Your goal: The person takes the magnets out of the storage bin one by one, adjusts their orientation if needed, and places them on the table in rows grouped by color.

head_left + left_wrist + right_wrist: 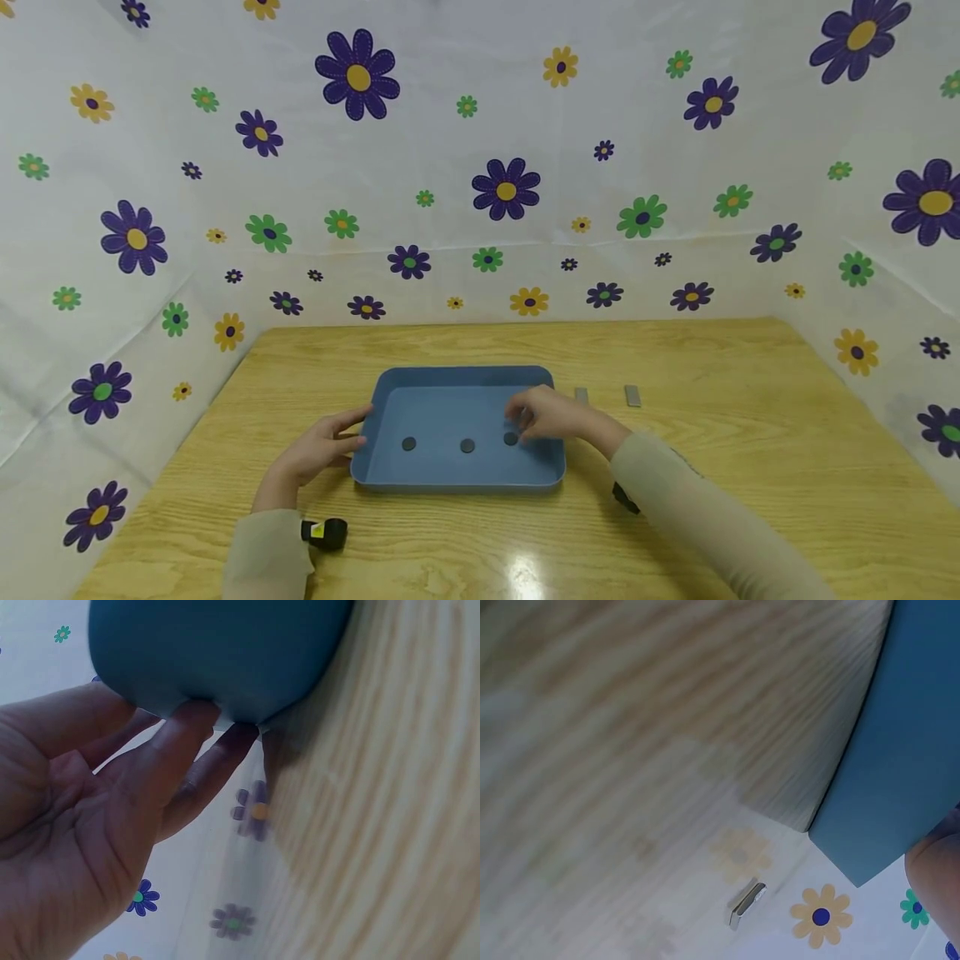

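A shallow blue tray (457, 479) sits on the table with three small dark round discs in a row on its floor: a left disc (408, 444), a middle disc (467, 446) and a right disc (511, 438). Against the tray's left wall my left hand (318, 450) rests its fingertips, as the left wrist view shows from below on the wall (217, 652). Over the tray's right side reaches my right hand (551, 414), fingers bent loosely downward, thumb close beside the right disc. Nothing shows between its fingertips. The right wrist view hides most of that hand.
Two small grey rectangular pieces lie right of the tray, one (633, 396) farther out and the other (582, 395) partly behind my right hand. A wooden table (450, 550) carries everything. White flowered cloth (420, 158) encloses its back and sides.
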Demonstrator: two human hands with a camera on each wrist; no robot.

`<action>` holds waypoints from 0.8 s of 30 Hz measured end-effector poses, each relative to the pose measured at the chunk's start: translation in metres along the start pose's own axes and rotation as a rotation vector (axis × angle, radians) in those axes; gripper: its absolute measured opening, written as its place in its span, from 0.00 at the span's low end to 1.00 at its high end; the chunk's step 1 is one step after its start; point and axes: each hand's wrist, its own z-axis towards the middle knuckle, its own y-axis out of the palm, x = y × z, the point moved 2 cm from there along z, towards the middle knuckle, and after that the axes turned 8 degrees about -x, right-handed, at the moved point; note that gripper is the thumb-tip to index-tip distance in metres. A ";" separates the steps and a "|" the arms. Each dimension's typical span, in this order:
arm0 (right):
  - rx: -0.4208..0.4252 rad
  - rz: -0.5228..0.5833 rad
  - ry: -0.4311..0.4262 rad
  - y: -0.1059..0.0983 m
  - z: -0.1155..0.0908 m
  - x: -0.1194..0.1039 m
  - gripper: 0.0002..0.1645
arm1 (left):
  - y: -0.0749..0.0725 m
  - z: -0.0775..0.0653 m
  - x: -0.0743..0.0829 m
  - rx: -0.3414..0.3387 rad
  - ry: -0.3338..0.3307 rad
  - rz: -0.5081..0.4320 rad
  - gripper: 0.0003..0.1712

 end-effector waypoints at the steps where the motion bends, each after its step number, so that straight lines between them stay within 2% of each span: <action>1: -0.004 -0.018 0.001 0.000 0.001 0.000 0.19 | 0.000 0.000 -0.001 -0.002 0.000 0.002 0.34; 8: 0.001 -0.152 0.016 0.004 0.004 0.000 0.16 | 0.000 0.000 -0.002 -0.007 -0.001 0.007 0.34; 24: 0.052 -0.317 0.073 0.009 0.007 -0.003 0.15 | -0.001 0.000 -0.002 -0.008 0.001 0.007 0.34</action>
